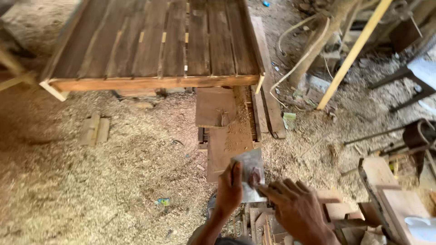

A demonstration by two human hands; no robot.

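- The floor (91, 181) is buried in pale sawdust and wood shavings across the whole left and near part of the scene.
- A big slatted wooden platform (154, 45) fills the far left and centre, its dark boards running away from the viewer, with a lighter front rail along its near edge.
- Flat brown boards (225, 136) lie on the floor just nearer than the platform, at centre, partly dusted with shavings (one long plank runs along their right side).
- A pale yellow stick (352, 54) leans diagonally at the far right, beside a rough post and a loose pale cord.
- Offcut blocks (390, 195) are stacked at the near right; more short pieces sit directly below the hands.
- Two small blocks (95, 130) lie side by side on the sawdust at the left, well apart from everything else.
- The right hand (297, 208) comes in from the near right, fingers stretched out and loosely spread, fingertips touching the lower right edge of the packet; it does not clamp it.
- The left hand (229, 188) rises at near centre, thumb and fingers pinched on the packet's left edge.
- The small clear plastic packet (250, 172) is held up between the two hands, above the near end of the boards, with something small and dark reddish inside.
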